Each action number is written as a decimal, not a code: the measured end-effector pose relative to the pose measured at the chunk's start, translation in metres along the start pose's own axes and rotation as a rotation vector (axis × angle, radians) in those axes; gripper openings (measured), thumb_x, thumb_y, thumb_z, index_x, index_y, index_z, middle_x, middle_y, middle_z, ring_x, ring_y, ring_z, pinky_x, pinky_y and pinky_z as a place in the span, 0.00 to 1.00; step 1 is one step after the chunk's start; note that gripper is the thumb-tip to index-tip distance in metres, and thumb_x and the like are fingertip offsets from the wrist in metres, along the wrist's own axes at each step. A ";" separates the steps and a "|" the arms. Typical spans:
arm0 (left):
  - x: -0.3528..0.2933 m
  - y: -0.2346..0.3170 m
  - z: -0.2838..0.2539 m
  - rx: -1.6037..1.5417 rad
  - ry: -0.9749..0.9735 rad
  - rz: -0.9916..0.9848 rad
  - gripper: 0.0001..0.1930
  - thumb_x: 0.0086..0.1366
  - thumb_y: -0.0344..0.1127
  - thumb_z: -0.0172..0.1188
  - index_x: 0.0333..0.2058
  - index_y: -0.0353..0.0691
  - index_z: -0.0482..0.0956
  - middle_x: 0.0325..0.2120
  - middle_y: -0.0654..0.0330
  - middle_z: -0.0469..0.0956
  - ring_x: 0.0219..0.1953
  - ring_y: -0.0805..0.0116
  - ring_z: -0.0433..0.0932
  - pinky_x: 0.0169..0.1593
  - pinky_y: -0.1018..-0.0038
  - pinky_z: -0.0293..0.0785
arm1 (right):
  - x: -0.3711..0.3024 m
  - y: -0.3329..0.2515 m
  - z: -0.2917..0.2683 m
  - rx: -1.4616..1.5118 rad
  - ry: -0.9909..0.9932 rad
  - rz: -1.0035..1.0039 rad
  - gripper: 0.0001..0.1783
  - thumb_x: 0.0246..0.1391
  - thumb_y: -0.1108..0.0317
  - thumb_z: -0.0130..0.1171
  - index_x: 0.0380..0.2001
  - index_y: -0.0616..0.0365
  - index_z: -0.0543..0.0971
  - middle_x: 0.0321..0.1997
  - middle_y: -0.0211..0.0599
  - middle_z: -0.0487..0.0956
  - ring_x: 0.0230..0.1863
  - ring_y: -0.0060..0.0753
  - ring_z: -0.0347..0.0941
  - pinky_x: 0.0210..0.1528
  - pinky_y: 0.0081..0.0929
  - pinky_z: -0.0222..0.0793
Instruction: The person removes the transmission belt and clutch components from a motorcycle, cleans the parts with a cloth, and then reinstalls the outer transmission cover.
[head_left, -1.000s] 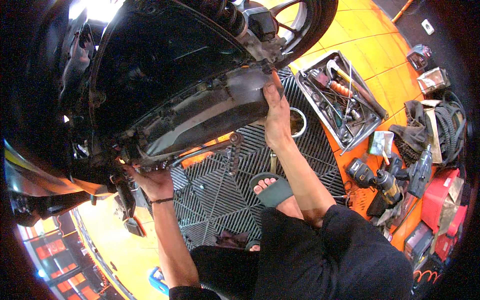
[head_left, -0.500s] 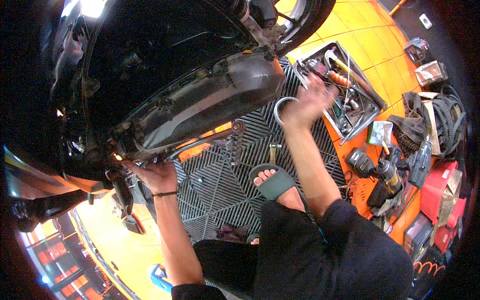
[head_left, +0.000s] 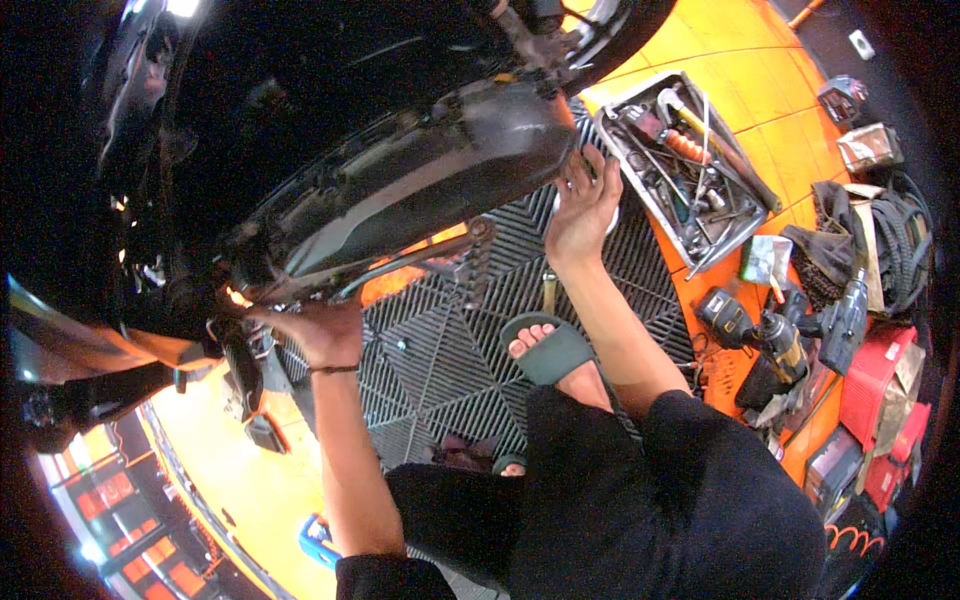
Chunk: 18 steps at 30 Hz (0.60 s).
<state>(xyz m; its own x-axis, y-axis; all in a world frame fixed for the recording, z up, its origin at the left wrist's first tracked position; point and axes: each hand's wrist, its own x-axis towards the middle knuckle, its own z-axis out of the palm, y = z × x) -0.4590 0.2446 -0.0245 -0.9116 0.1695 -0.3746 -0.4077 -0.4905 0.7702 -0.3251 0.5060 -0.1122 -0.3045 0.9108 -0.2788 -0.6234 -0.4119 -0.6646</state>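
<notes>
A scooter's long dark engine side cover [head_left: 430, 185] runs slantwise across the upper left. My right hand [head_left: 585, 215] is raised by the cover's right end with its fingers spread, and I see nothing in it. Whether its fingertips touch the cover I cannot tell. My left hand [head_left: 325, 333] reaches under the cover's lower left end, beside the footpeg area. Its fingers disappear into the dark parts there, so what they touch is hidden. Below the cover hangs the kickstart lever [head_left: 478, 262].
A metal tray [head_left: 690, 262] of hand tools, with a hammer [head_left: 725, 160] on top, lies right of my right hand. Farther right are cordless power drills [head_left: 780, 340], a red toolbox [head_left: 880, 385] and coiled tubing [head_left: 900, 235]. A ribbed black mat [head_left: 420, 380] lies underfoot.
My right hand has moved left, from the near edge of the tool tray to the right end of the engine cover. My left hand stays under the cover's other end.
</notes>
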 end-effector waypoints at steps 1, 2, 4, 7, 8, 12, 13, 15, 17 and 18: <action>0.006 -0.011 -0.005 0.000 0.042 0.023 0.55 0.51 0.88 0.41 0.63 0.46 0.69 0.62 0.49 0.70 0.63 0.42 0.67 0.66 0.39 0.61 | -0.008 0.005 -0.013 -0.030 -0.007 0.054 0.36 0.65 0.36 0.47 0.58 0.58 0.67 0.60 0.47 0.74 0.64 0.41 0.67 0.69 0.41 0.56; 0.014 -0.017 -0.025 0.116 -0.008 0.081 0.57 0.52 0.88 0.35 0.65 0.47 0.67 0.62 0.50 0.69 0.65 0.45 0.65 0.65 0.37 0.63 | -0.024 0.011 -0.015 -0.060 -0.083 0.170 0.35 0.66 0.37 0.47 0.59 0.58 0.67 0.59 0.46 0.75 0.62 0.41 0.68 0.67 0.41 0.58; 0.023 -0.042 -0.064 0.399 -0.062 0.220 0.43 0.64 0.72 0.49 0.64 0.42 0.64 0.61 0.48 0.69 0.64 0.49 0.67 0.62 0.42 0.70 | -0.048 0.016 -0.023 -0.128 -0.226 0.363 0.34 0.66 0.40 0.47 0.60 0.58 0.67 0.56 0.45 0.77 0.59 0.40 0.72 0.64 0.39 0.63; 0.036 -0.058 -0.101 1.204 -0.218 0.171 0.20 0.75 0.45 0.45 0.57 0.38 0.69 0.58 0.44 0.68 0.60 0.49 0.69 0.58 0.50 0.71 | -0.077 0.010 -0.001 -0.091 -0.506 0.539 0.27 0.67 0.68 0.53 0.65 0.65 0.62 0.56 0.49 0.76 0.56 0.44 0.77 0.54 0.40 0.78; 0.031 -0.069 -0.086 1.402 -0.299 0.322 0.24 0.73 0.46 0.49 0.59 0.36 0.67 0.58 0.40 0.66 0.60 0.42 0.67 0.58 0.49 0.69 | -0.075 0.020 -0.006 0.007 -0.647 0.497 0.32 0.64 0.73 0.55 0.68 0.64 0.58 0.62 0.49 0.72 0.60 0.44 0.74 0.57 0.40 0.77; 0.014 -0.093 -0.059 1.852 -0.316 0.797 0.44 0.63 0.52 0.65 0.68 0.36 0.53 0.63 0.30 0.53 0.62 0.27 0.60 0.62 0.47 0.64 | -0.074 0.023 0.028 -0.017 -0.666 0.551 0.36 0.58 0.79 0.56 0.69 0.57 0.59 0.67 0.42 0.70 0.66 0.37 0.69 0.63 0.33 0.72; 0.016 -0.098 -0.059 1.901 -0.377 0.864 0.50 0.61 0.53 0.68 0.71 0.38 0.47 0.66 0.29 0.47 0.65 0.27 0.57 0.64 0.47 0.63 | -0.069 0.028 0.028 -0.126 -0.708 0.551 0.32 0.61 0.79 0.55 0.67 0.57 0.60 0.66 0.41 0.71 0.63 0.37 0.71 0.64 0.35 0.71; 0.005 -0.109 -0.056 2.101 -0.344 0.923 0.54 0.59 0.55 0.69 0.72 0.38 0.44 0.67 0.28 0.45 0.67 0.27 0.54 0.67 0.47 0.61 | -0.064 0.041 0.024 -0.114 -0.700 0.504 0.38 0.54 0.78 0.65 0.66 0.59 0.62 0.64 0.41 0.73 0.63 0.36 0.71 0.62 0.34 0.73; 0.010 -0.107 -0.049 2.076 -0.326 0.752 0.57 0.58 0.57 0.69 0.74 0.42 0.40 0.68 0.27 0.44 0.69 0.27 0.51 0.70 0.48 0.58 | -0.061 0.039 0.022 -0.242 -0.651 0.580 0.39 0.51 0.74 0.69 0.65 0.63 0.64 0.61 0.41 0.76 0.61 0.35 0.73 0.59 0.31 0.74; 0.010 -0.107 -0.038 2.150 -0.372 0.732 0.56 0.59 0.56 0.68 0.74 0.46 0.39 0.68 0.29 0.47 0.69 0.28 0.50 0.70 0.49 0.58 | -0.054 0.053 0.015 -0.296 -0.636 0.564 0.39 0.51 0.73 0.70 0.65 0.64 0.64 0.60 0.41 0.77 0.59 0.34 0.74 0.58 0.30 0.75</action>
<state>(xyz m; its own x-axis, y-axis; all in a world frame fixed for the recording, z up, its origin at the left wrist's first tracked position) -0.4223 0.2664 -0.1297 -0.7448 0.6672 0.0116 0.6673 0.7446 0.0178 -0.3524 0.4343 -0.1219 -0.9049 0.3518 -0.2395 -0.0768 -0.6886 -0.7211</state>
